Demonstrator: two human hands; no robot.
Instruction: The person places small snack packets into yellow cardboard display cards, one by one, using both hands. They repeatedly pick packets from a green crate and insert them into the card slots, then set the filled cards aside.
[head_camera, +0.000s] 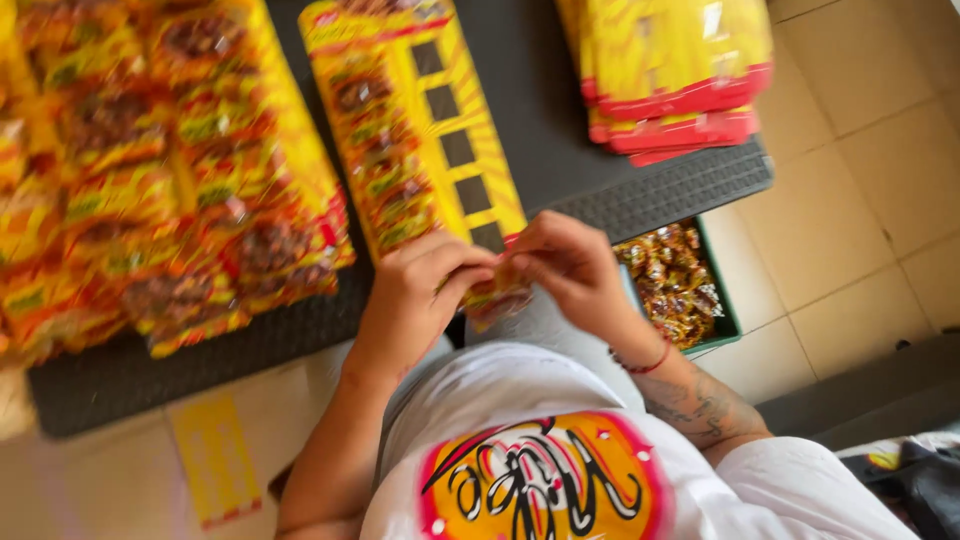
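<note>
1. Nearest the camera, the person's white shirt (560, 470) with an orange and pink print fills the bottom of the view, just below the hands.
2. The left hand (415, 290) and the right hand (572, 265) meet at the near end of the long yellow card (425, 130). The fingers of both are curled narrow and pinch one small snack packet (497, 295) between them, right at the card's lowest window slot.
3. Risk, as I judge it: the view is blurred by motion and the grip is only at the fingertips, so the packet could slip out or tear at its seal if pulled askew. It might also go into the slot crooked and bend the thin card.
4. Just right of the card's near end, a green tub (722, 300) holds loose shiny brown wrapped pieces; a careless elbow could tip it, since it sits beyond the mat's edge.
5. The card lies on a dark grey mat (560, 150). Its left half carries a column of filled packets; its right half shows a row of dark square cut-outs.
6. Left of the card, finished yellow cards (160, 170) overlap in a heap.
7. Farthest, right of the card's top, sits a stack of yellow sheets (670, 70) with red edges.
</note>
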